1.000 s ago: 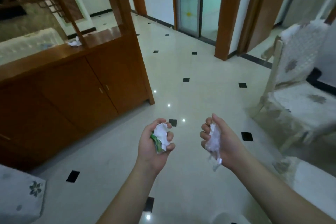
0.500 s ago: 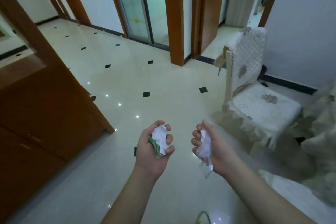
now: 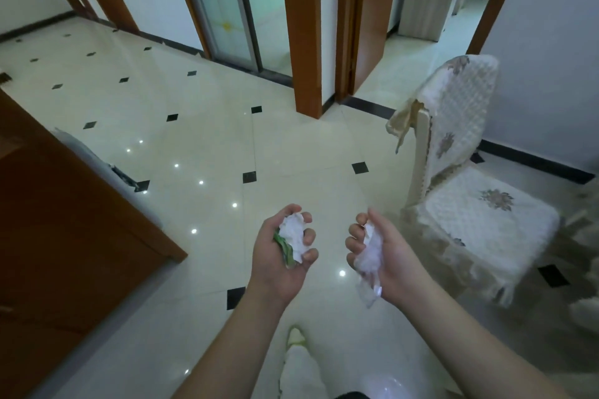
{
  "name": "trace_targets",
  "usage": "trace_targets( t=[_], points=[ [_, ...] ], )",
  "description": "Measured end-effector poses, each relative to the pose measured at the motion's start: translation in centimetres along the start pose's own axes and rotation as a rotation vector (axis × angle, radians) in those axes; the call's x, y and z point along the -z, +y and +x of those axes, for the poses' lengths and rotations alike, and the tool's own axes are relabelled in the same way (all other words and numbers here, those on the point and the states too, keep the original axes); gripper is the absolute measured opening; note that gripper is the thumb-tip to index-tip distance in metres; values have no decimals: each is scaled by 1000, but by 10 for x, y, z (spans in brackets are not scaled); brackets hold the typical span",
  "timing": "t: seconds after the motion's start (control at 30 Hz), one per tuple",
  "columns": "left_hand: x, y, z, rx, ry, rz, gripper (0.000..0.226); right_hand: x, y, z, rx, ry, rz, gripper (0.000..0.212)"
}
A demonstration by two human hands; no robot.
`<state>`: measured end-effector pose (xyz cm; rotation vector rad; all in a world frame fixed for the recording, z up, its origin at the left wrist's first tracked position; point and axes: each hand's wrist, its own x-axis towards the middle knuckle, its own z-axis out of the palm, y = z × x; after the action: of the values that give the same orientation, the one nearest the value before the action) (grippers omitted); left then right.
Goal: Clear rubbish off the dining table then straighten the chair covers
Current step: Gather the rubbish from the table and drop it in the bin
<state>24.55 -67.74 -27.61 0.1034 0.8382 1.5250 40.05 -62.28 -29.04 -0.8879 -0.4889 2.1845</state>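
White crumpled paper [image 3: 293, 235] with a green wrapper under it sits in the left hand [image 3: 280, 256], whose fingers curl round the wad. The right hand [image 3: 384, 257] grips a clear plastic wrapper [image 3: 369, 264], its fingers curled over it while a loose tail hangs below the palm. Both hands are held out over the tiled floor [image 3: 194, 126], with a covered chair [image 3: 466, 178] near on the right. No bin is in view. To carry the rubbish well, the person should tuck that hanging tail into the fist so nothing drops. The chair's cover [image 3: 405, 121] looks peeled back at one corner, so it seems unstraightened.
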Motion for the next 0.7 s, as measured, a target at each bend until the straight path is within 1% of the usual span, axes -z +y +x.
trace_targets(
  t=[0.07,0.1,0.2,0.23,0.33,0.37,0.47,0.5,0.6,0.7],
  points=[
    [1,23,33,-3,-19,-2,15,-11,-10,36,11,2,4,20],
    [1,35,49,-1,-28,-11,15,-17,-17,55,18,-2,13,23],
    [-8,73,96,-1,-55,-14,14,-41,-45,101,59,-18,43,46],
    [-15,84,112,2,-81,3,14,-49,-56,115,78,-11,40,45],
    [-38,111,161,33,-168,63,16,-63,-84,155,144,35,27,22],
    [-44,117,177,44,-188,74,17,-65,-92,166,158,37,40,22],
    [-59,127,227,86,-207,71,17,-59,-114,197,198,40,96,43],
    [-64,127,243,109,-213,72,17,-55,-122,207,212,57,94,45],
    [-80,119,296,205,-214,98,17,-41,-153,240,246,114,78,37],
    [-102,106,351,272,-200,132,18,-22,-191,281,250,195,107,19]
  ],
)
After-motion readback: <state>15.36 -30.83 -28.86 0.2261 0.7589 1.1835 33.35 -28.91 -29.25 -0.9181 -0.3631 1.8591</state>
